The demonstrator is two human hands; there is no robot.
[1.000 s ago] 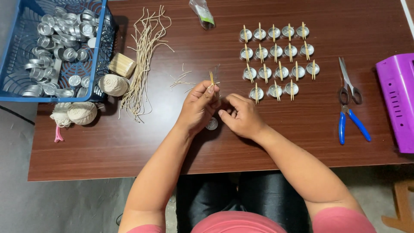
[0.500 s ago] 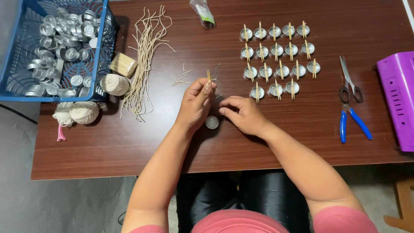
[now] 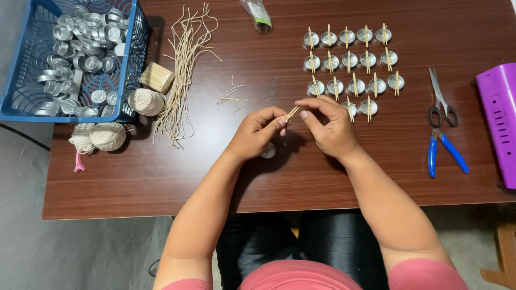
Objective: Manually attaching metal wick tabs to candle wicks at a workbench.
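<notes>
Both hands meet above the tabletop (image 3: 161, 177): left hand (image 3: 257, 132) and right hand (image 3: 329, 128) each pinch a short wooden stick (image 3: 292, 112), slanting up-right, over a small tin cup (image 3: 268, 151).

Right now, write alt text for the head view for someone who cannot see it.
Two hands, left hand and right hand, pinch a thin wooden stick above a brown table. Rows of small metal cups with sticks lie beyond, a blue basket of cups at left, scissors at right.
</notes>
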